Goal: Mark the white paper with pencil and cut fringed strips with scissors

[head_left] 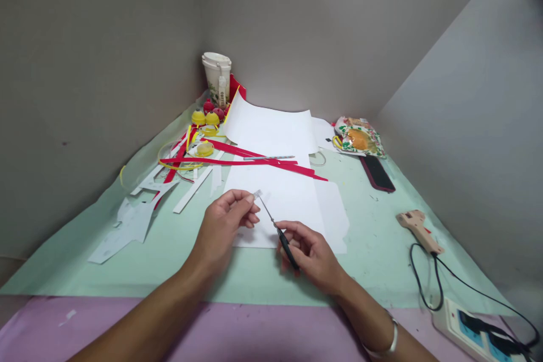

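Note:
In the middle of the view, my left hand (224,215) pinches a small whitish, see-through piece (257,194) between thumb and fingertips. My right hand (311,251) grips black-handled scissors (288,249). Their thin metal blades point up and left, with the tips right at the small piece; whether they cut into it I cannot tell. Both hands are above white paper sheets (288,203) spread on the green table cover. Long red strips (237,162) and a pencil (271,157) lie across the paper just beyond my hands.
Left are white paper offcuts (127,229) and yellow round pieces (205,150). A lidded white cup (217,76) stands at the back. On the right are a colourful packet (360,140), a phone (376,173), a corded glue gun (418,229) and a power strip (460,328).

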`<action>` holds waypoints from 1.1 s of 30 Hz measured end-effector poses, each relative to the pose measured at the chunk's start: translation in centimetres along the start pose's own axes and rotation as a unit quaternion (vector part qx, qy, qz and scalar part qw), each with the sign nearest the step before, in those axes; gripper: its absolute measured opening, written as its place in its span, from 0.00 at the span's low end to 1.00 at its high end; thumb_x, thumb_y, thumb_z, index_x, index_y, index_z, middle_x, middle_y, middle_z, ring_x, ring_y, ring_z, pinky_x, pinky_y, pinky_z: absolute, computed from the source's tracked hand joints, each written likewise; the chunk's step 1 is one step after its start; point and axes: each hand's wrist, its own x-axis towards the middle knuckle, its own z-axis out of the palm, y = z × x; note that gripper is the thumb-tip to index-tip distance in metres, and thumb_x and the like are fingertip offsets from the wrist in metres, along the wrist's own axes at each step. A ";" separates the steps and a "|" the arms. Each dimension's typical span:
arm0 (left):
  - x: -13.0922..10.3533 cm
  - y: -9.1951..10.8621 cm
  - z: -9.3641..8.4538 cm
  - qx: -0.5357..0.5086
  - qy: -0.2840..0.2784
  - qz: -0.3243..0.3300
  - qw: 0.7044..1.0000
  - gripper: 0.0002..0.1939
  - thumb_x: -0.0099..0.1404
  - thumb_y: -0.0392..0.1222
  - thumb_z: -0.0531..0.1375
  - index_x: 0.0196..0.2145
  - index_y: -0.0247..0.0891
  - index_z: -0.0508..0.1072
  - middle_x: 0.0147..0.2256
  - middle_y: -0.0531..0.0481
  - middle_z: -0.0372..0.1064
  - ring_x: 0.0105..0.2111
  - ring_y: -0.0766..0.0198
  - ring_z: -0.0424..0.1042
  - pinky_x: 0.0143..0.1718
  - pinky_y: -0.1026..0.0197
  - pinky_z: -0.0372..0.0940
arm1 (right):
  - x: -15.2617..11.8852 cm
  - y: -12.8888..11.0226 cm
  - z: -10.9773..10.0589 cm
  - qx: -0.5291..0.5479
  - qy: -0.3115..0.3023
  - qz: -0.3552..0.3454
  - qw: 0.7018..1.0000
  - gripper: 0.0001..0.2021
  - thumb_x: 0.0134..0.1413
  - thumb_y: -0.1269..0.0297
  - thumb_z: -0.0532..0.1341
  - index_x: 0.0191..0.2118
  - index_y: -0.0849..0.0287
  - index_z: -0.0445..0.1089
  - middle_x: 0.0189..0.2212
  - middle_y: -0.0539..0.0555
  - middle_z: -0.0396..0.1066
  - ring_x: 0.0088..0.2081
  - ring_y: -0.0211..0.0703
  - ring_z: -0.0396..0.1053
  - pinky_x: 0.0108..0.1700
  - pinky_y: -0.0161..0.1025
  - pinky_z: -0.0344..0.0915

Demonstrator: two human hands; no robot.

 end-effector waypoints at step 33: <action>0.1 -0.2 0.0 0.015 -0.012 -0.007 1.000 0.12 0.61 0.49 0.60 0.32 0.37 0.70 0.29 0.51 0.70 0.28 0.65 0.67 0.33 0.61 0.62 | 0.1 0.1 0.1 0.000 0.016 -0.006 1.000 0.17 0.57 0.66 0.58 0.53 0.57 0.66 0.27 0.48 0.65 0.22 0.34 0.69 0.17 0.27 0.60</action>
